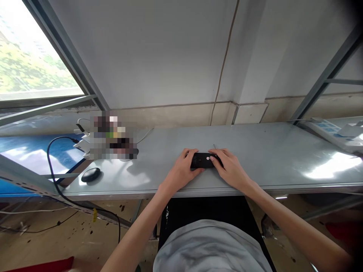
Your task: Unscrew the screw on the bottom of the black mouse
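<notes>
A small black rectangular device [202, 160], like a phone lying face down, rests on the grey table [255, 151] near its front edge. My left hand [181, 169] curls around the device's left end, fingers closed on it. My right hand [230, 166] covers its right end, with the fingers bent over the top and a fingertip pressed on its back. Both forearms reach in from below.
A black oval case [90, 175] lies at the table's left front corner. Beside it a black cable [53, 158] loops off the edge toward white plugs and cords [83, 139]. A blurred patch hides items at the back left. Metal shelf posts and papers [337, 130] stand right.
</notes>
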A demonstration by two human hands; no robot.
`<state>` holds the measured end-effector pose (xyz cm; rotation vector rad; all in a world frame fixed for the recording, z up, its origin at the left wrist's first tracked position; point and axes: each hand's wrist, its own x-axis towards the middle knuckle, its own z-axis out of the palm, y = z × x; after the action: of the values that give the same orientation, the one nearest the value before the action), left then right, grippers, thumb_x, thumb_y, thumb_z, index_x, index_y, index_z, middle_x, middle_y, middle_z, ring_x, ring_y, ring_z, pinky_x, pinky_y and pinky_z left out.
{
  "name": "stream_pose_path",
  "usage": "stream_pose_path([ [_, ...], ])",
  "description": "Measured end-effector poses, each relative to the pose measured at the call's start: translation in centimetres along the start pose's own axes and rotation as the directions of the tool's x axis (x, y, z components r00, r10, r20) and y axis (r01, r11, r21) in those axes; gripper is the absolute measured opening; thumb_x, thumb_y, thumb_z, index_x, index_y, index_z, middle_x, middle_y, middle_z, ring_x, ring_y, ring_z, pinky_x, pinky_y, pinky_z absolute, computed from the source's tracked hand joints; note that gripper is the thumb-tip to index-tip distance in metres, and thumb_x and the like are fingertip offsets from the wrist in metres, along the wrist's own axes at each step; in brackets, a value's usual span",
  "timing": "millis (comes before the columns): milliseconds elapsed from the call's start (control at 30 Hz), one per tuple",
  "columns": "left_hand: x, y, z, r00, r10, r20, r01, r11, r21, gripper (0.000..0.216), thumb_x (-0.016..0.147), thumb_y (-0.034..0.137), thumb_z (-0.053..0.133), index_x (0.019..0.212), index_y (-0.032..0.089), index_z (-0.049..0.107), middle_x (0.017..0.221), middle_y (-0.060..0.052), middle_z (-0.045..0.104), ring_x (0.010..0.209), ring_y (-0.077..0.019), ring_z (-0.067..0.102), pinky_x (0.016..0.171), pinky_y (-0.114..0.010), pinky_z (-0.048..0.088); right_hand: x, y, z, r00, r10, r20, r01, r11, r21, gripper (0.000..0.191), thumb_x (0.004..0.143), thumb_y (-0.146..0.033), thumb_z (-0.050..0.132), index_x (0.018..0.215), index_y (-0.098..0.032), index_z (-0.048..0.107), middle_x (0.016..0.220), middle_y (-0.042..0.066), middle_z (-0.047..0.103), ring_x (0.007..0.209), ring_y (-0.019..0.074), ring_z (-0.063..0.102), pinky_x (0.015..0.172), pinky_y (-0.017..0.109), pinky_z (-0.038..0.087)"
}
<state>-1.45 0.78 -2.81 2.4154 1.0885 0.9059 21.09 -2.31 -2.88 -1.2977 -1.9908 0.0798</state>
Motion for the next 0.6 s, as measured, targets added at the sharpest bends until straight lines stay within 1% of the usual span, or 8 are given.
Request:
stream_pose_path([
  [100,0.0,-0.3,0.1,0.997,-0.070,-0.036,0.069,0.997,-0.016,0.065,0.086,0.031,0.079,0.140,0.025,0.043,0.136,-0.010,0.055,0.123,-0.0284,0.058,0.104,-0.042,0.050,0.2,0.1,-0.9,0.999,0.044,-0.029,-0.045,0.999,-0.030,0.031,0.107,-0.033,0.038,0.124,-0.021,0.061,0.124,0.012,0.066,0.119,0.0301,0.059,0.102,0.049,0.047],
  [167,0.1,-0.3,0.1,0.992,-0.112,-0.050,0.111,0.993,-0.030,0.068,0.083,0.032,0.082,0.138,0.024,0.043,0.133,-0.009,0.059,0.121,-0.0283,0.059,0.102,-0.041,0.050,0.3,0.4,-1.7,0.996,0.092,-0.002,-0.091,0.992,-0.084,0.032,0.106,-0.034,0.038,0.124,-0.021,0.061,0.125,0.013,0.063,0.120,0.0317,0.057,0.102,0.049,0.047],
  [233,0.1,-0.3,0.0,0.990,-0.130,-0.054,0.127,0.991,-0.040,0.068,0.081,0.033,0.083,0.136,0.024,0.044,0.129,-0.008,0.061,0.118,-0.0278,0.060,0.099,-0.041,0.051,0.3,0.6,-2.6,0.986,0.149,0.069,-0.138,0.980,-0.143,0.033,0.105,-0.036,0.039,0.125,-0.021,0.061,0.123,0.015,0.060,0.117,0.0325,0.058,0.097,0.048,0.049],
  [300,0.2,-0.2,-0.1,0.992,-0.116,-0.056,0.114,0.993,-0.037,0.063,0.082,0.032,0.083,0.133,0.024,0.047,0.128,-0.008,0.061,0.115,-0.0271,0.061,0.097,-0.040,0.052,0.3,0.6,-3.5,0.967,0.202,0.156,-0.169,0.964,-0.203,0.035,0.104,-0.038,0.039,0.127,-0.022,0.060,0.118,0.015,0.058,0.113,0.0325,0.060,0.090,0.046,0.051],
  [433,0.2,0.1,-0.3,0.997,-0.073,-0.039,0.073,0.997,-0.009,0.051,0.085,0.030,0.080,0.126,0.024,0.051,0.127,-0.006,0.060,0.110,-0.0253,0.061,0.097,-0.039,0.051,-0.1,-0.3,-4.4,0.909,0.261,0.325,-0.172,0.945,-0.277,0.035,0.104,-0.041,0.042,0.131,-0.023,0.055,0.109,0.012,0.060,0.105,0.0311,0.063,0.085,0.043,0.049],
  [500,0.2,0.1,-0.3,0.997,-0.070,-0.034,0.070,0.998,0.002,0.050,0.086,0.030,0.079,0.126,0.024,0.051,0.127,-0.007,0.059,0.110,-0.0254,0.061,0.096,-0.039,0.051,-0.2,-0.9,-4.4,0.888,0.278,0.367,-0.175,0.942,-0.288,0.034,0.103,-0.041,0.043,0.131,-0.024,0.053,0.109,0.011,0.062,0.103,0.0304,0.063,0.082,0.040,0.048],
  [600,0.1,-0.1,-0.2,0.998,-0.060,-0.036,0.061,0.998,0.014,0.049,0.088,0.031,0.077,0.128,0.024,0.050,0.128,-0.007,0.058,0.111,-0.0257,0.060,0.096,-0.040,0.051,-0.2,-1.4,-4.2,0.871,0.300,0.390,-0.184,0.934,-0.307,0.034,0.102,-0.039,0.043,0.132,-0.024,0.050,0.109,0.010,0.065,0.096,0.0299,0.066,0.074,0.037,0.046],
])
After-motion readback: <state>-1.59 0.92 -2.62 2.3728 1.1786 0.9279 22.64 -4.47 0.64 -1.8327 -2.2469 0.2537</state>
